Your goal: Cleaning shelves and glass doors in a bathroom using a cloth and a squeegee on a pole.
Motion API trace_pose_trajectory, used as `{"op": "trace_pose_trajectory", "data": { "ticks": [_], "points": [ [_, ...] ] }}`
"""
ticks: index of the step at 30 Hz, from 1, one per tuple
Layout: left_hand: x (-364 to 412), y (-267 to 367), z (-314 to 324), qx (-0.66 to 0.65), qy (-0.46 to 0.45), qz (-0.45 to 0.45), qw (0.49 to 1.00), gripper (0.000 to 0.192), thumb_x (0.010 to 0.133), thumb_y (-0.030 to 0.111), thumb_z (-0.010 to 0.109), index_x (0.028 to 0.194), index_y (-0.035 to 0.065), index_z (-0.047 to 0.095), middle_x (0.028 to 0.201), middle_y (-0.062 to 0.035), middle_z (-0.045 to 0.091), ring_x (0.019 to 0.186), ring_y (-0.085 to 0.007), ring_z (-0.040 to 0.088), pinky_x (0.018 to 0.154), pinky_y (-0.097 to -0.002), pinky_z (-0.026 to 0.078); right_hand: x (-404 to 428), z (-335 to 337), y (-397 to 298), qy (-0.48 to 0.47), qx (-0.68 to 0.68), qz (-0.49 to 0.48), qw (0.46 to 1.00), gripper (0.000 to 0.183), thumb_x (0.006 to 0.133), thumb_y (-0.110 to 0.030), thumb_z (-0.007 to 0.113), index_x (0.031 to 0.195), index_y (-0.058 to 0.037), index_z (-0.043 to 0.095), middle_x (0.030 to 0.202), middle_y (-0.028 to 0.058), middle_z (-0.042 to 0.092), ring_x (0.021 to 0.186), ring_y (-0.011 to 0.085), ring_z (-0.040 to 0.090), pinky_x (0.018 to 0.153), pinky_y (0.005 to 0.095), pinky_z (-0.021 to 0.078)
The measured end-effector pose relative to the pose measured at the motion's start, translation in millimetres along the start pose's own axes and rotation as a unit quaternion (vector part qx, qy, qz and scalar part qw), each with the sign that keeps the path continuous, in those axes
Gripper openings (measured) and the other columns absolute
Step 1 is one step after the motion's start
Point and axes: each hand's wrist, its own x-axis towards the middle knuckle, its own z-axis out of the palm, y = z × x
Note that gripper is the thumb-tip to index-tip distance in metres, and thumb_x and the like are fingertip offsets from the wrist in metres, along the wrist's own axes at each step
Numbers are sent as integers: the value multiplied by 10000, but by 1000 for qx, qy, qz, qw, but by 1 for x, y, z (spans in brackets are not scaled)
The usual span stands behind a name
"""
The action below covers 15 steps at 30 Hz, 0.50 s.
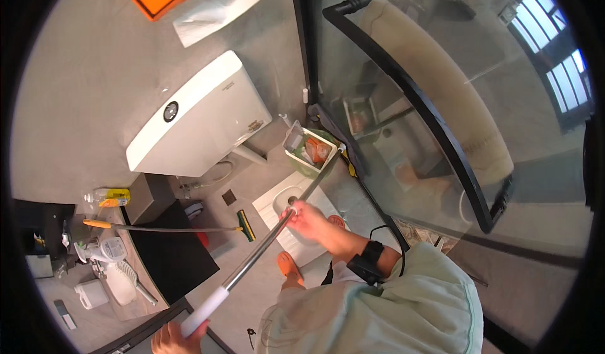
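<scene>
A long metal mop pole [255, 254] with a white grip runs diagonally across the view. My left hand [178, 339] holds its white grip end at the bottom left. Farther along, my right hand [302, 219] is closed around the metal shaft, above the squat toilet [269, 205] set in the floor. At the far end, the pole meets a dark grey mop head with yellow parts [349, 160], low beside the glass partition. A waste bin [289, 154] with a green liner and orange wrappers stands next to that end.
A white cistern [203, 117] hangs on the wall. A floor squeegee [246, 225] leans by a black-topped counter [165, 250] with a yellow bottle [111, 197]. Right stands a glass door with a black handle [416, 94]. A floor drain [229, 197] lies near the toilet.
</scene>
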Motion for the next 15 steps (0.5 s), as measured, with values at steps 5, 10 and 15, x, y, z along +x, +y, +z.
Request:
{"op": "trace_pose_trajectory", "data": {
  "ticks": [5, 10, 15],
  "points": [
    [-126, -75, 61, -21, 58, -40, 997, 482, 558, 594, 635, 506, 134, 499, 450, -40, 480, 399, -244, 485, 374, -344, 381, -46, -12, 83, -54, -43, 30, 997, 87, 821, -91, 415, 851, -9, 404, 800, 117, 478, 785, 260, 522, 834, 420, 427],
    [-239, -140, 164, -94, -5, -74, 993, 363, 583, 461, 659, 569, 117, 543, 501, -70, 534, 456, -266, 531, 417, -364, 413, -95, -8, 169, -41, -206, 15, 978, 72, 842, -104, 413, 863, -35, 415, 844, 86, 501, 875, 248, 549, 826, 401, 435],
    [-272, -199, 259, -66, -176, -63, 980, 449, 631, 527, 574, 707, 87, 621, 559, -136, 565, 538, -311, 563, 508, -408, 432, -144, -5, 228, -24, -225, -104, 968, 141, 860, -142, 437, 942, -29, 420, 936, 108, 524, 913, 260, 555, 780, 369, 466]
  ]
}}
